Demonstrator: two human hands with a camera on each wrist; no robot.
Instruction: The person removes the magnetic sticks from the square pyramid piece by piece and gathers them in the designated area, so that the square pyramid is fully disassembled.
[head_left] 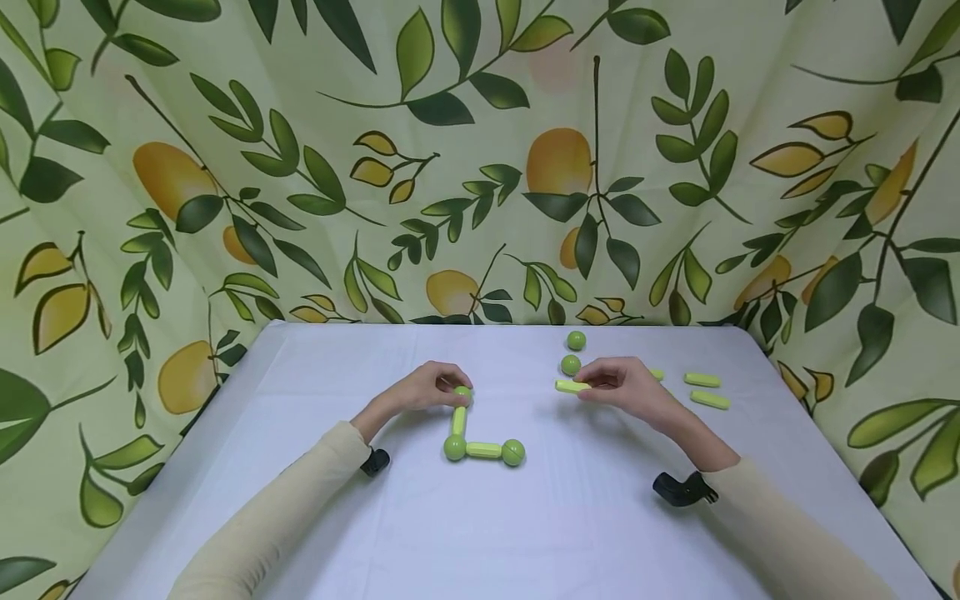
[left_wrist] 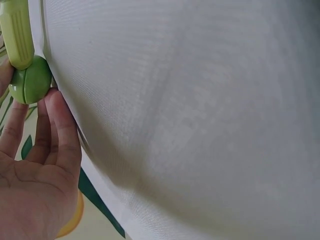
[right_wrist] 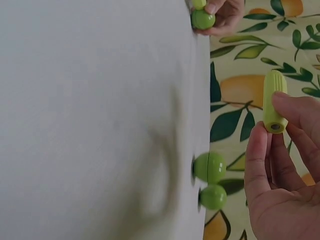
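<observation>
My left hand (head_left: 422, 389) pinches a green ball (left_wrist: 32, 82) at the far end of an L-shaped piece lying on the table. From that ball a yellow-green ribbed rod (head_left: 459, 422) runs to a corner ball (head_left: 454, 447). A second rod (head_left: 483, 451) joins the corner to another green ball (head_left: 513, 452) on the right. Between thumb and fingertips, my right hand (head_left: 628, 388) holds a loose yellow-green rod (right_wrist: 274, 102) above the table. A round, dark inset shows in the rod's end in the right wrist view.
Two loose green balls, one nearer (head_left: 571, 365) and one farther (head_left: 576, 340), lie beyond the right hand. To its right are two rods, one farther (head_left: 702, 380) and one nearer (head_left: 709, 400); another (head_left: 657, 375) is partly hidden behind the hand. A leaf-patterned curtain (head_left: 480, 208) surrounds the white-covered table (head_left: 480, 533).
</observation>
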